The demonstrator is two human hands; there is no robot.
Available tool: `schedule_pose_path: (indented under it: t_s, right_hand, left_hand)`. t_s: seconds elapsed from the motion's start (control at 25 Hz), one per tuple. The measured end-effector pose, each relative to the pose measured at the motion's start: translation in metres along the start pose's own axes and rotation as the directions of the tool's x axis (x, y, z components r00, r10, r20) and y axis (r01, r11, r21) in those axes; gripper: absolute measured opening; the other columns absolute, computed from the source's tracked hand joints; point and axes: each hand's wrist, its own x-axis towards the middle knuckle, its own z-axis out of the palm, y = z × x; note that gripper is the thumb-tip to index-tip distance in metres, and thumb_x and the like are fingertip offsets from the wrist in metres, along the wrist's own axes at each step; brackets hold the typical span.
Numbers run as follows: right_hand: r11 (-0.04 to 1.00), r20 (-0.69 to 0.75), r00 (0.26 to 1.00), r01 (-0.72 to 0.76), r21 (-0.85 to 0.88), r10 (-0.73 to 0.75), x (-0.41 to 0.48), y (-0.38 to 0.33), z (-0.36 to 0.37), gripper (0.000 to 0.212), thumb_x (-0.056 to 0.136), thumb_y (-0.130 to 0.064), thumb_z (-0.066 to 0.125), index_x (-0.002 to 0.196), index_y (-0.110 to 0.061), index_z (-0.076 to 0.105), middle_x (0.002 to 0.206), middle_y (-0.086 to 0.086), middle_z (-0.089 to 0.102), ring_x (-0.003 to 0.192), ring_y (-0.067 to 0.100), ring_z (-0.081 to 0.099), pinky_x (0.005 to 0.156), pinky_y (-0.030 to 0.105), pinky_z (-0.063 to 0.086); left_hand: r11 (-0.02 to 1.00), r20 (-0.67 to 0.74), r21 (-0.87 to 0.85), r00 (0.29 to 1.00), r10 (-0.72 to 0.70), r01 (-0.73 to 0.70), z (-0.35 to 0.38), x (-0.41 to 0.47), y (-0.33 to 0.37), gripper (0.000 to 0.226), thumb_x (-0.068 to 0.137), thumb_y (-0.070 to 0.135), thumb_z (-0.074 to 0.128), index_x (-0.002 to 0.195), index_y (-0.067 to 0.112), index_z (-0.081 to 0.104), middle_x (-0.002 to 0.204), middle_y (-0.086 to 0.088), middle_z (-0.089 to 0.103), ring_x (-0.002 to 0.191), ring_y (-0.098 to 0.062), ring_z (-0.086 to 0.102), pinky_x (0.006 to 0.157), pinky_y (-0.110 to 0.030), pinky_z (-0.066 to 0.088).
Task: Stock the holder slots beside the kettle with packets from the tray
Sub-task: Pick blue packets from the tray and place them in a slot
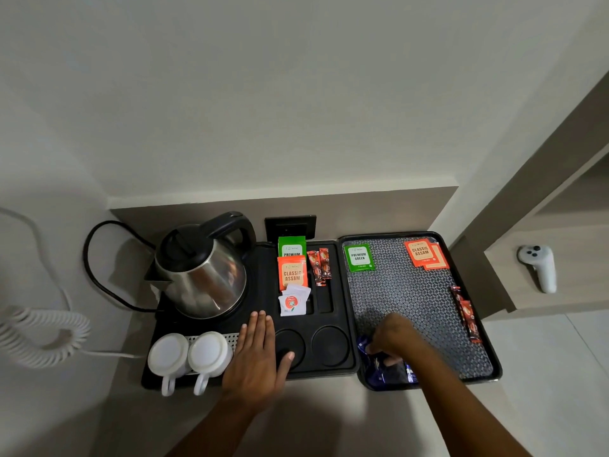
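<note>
One kettle [201,268]. Two white cups [189,356], upturned. Holder [316,311]: one green packet [291,247], one orange packet [292,273], two brown stick sachets [319,267], a few white sachets [294,301], count unclear. Tray [425,308]: one green packet [359,257], two orange packets [425,254], two brown sticks [465,313], blue packets [390,371], number hidden. Two round recesses [311,347].

We see a shiny silver kettle [201,275], white cups [189,356], green and orange packets [292,263], and a checkered grey tray [415,301].
</note>
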Motion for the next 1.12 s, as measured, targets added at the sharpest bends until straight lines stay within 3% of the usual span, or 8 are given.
schedule_pose_path:
  t_s: [0.08, 0.28, 0.48, 0.56, 0.68, 0.84, 1.0, 1.12]
  right_hand:
    - [0.999, -0.013, 1.0, -0.001, 0.049, 0.002, 0.001, 0.004, 0.004, 0.026, 0.069, -0.022, 0.087, 0.075, -0.006, 0.068, 0.064, 0.008, 0.067, 0.045, 0.018, 0.065, 0.038, 0.022, 0.049]
    - [0.985, 0.009, 0.998, 0.055, 0.166, -0.057, 0.001, 0.012, 0.004, 0.033, 0.067, -0.017, 0.089, 0.054, -0.014, 0.059, 0.053, 0.004, 0.054, 0.048, 0.017, 0.053, 0.043, 0.023, 0.049]
    - [0.986, -0.002, 0.988, 0.157, 0.061, -0.157, 0.004, 0.013, 0.005, 0.023, 0.068, -0.021, 0.087, 0.059, -0.02, 0.065, 0.045, -0.006, 0.055, 0.041, 0.009, 0.05, 0.045, 0.018, 0.042]
    - [0.983, 0.025, 0.988, 0.147, 0.114, -0.151, 0.004, 0.013, 0.001, 0.022, 0.07, -0.018, 0.086, 0.061, -0.021, 0.066, 0.044, -0.006, 0.056, 0.041, 0.008, 0.049, 0.044, 0.02, 0.041]
    - [0.949, -0.026, 0.984, 0.178, 0.261, -0.177, 0.003, 0.01, -0.021, 0.013, 0.074, -0.014, 0.083, 0.076, -0.018, 0.07, 0.068, 0.0, 0.067, 0.058, 0.01, 0.056, 0.054, 0.022, 0.042]
    - [0.778, -0.224, 0.899, 0.439, 0.451, -0.377, 0.006, -0.039, -0.047, 0.012, 0.079, -0.012, 0.077, 0.088, -0.01, 0.069, 0.088, 0.002, 0.072, 0.084, 0.013, 0.067, 0.068, 0.023, 0.05]
    - [0.756, -0.251, 0.808, 0.588, 0.287, -0.533, 0.023, -0.098, -0.022, 0.008, 0.081, -0.011, 0.076, 0.088, -0.011, 0.071, 0.085, 0.001, 0.073, 0.081, 0.013, 0.068, 0.074, 0.029, 0.056]
    - [0.784, -0.202, 0.794, 0.603, 0.147, -0.573, 0.042, -0.102, -0.001, 0.008, 0.081, -0.017, 0.076, 0.084, -0.022, 0.071, 0.074, -0.01, 0.069, 0.071, 0.005, 0.065, 0.062, 0.023, 0.051]
  left_hand:
    - [1.0, -0.001, -0.001, 1.0, -0.003, 0.003, 0.001, 0.0, 0.0, 0.081, 0.097, 0.058, 0.025, 0.15, -0.003, 0.019, 0.159, -0.021, 0.016, 0.148, -0.029, 0.002, 0.117, -0.046, 0.007]
    - [1.0, -0.004, -0.002, 1.0, -0.005, 0.005, 0.0, 0.0, 0.0, 0.081, 0.097, 0.058, 0.026, 0.15, -0.003, 0.018, 0.159, -0.021, 0.014, 0.148, -0.028, 0.0, 0.117, -0.045, 0.006]
    - [1.0, 0.001, 0.003, 1.0, -0.006, 0.006, -0.001, -0.001, 0.001, 0.081, 0.097, 0.058, 0.026, 0.15, -0.003, 0.018, 0.159, -0.02, 0.013, 0.148, -0.028, 0.0, 0.117, -0.045, 0.006]
    - [1.0, -0.003, 0.0, 1.0, -0.006, 0.006, -0.001, 0.0, 0.001, 0.08, 0.097, 0.057, 0.028, 0.15, -0.003, 0.02, 0.159, -0.021, 0.015, 0.148, -0.029, 0.003, 0.116, -0.045, 0.007]
    - [1.0, -0.01, -0.013, 1.0, -0.003, 0.003, -0.001, -0.001, 0.001, 0.08, 0.097, 0.057, 0.029, 0.149, -0.003, 0.021, 0.158, -0.021, 0.017, 0.148, -0.029, 0.004, 0.116, -0.046, 0.008]
    - [1.0, -0.012, -0.011, 1.0, 0.004, -0.004, -0.001, 0.0, 0.001, 0.081, 0.096, 0.056, 0.032, 0.149, -0.004, 0.023, 0.158, -0.022, 0.019, 0.148, -0.031, 0.007, 0.116, -0.046, 0.009]
    - [1.0, -0.002, -0.009, 1.0, 0.001, -0.001, -0.003, 0.001, 0.0, 0.081, 0.094, 0.055, 0.035, 0.146, -0.006, 0.029, 0.155, -0.025, 0.024, 0.146, -0.035, 0.013, 0.115, -0.045, 0.008]
    - [1.0, -0.002, -0.001, 1.0, -0.004, 0.004, -0.003, 0.001, 0.001, 0.08, 0.094, 0.055, 0.035, 0.146, -0.006, 0.03, 0.154, -0.026, 0.026, 0.145, -0.036, 0.016, 0.115, -0.046, 0.009]
